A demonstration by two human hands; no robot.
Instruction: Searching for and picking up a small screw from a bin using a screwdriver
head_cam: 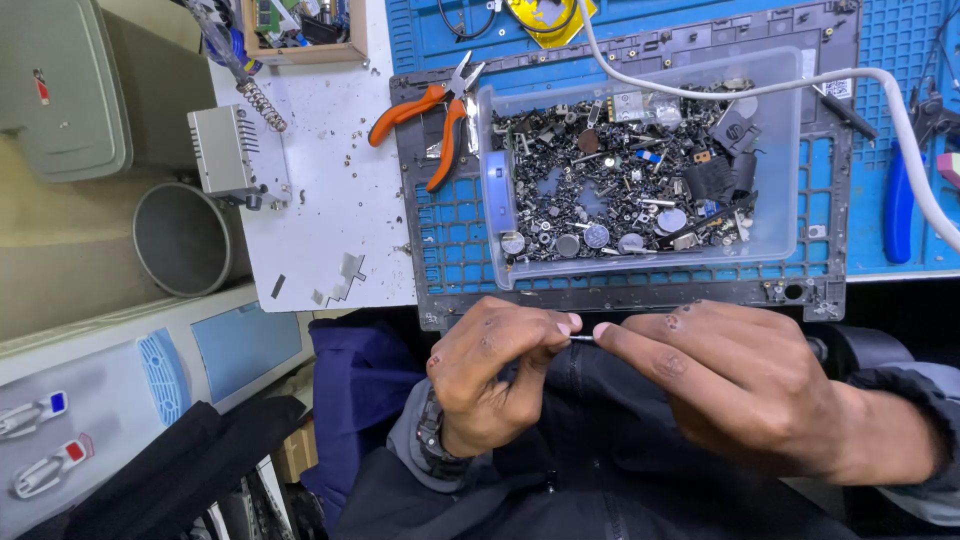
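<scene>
**A:** Start close in. What are the hands doing?

**B:** The left hand [497,375] and the right hand [715,385] meet over the lap, above a dark jacket [590,460]. Both are pinched nearly closed on one tiny dark part [583,339], thumb and forefinger at each end. It is too small to tell what kind of piece it is.

**A:** How would you handle that well?

**B:** I'd say keep the pinch light and the wrists steady; a piece that small could slip and vanish into the jacket folds. Working over the counter [340,200] would likely be safer than over the lap.

**A:** And beyond the hands?

**B:** Just past them lies a dark frame [620,293] on a blue mat [900,60]. On the frame stands a clear plastic tub [785,150] full of screws, coin cells and small scraps. A white cable [900,120] crosses above it. Orange-handled pliers [430,115] lie beside the tub's left end, touching the frame.

**A:** Anything to the side?

**B:** A grey bin [185,240] and a small metal box [230,150], well apart from the hands.
</scene>
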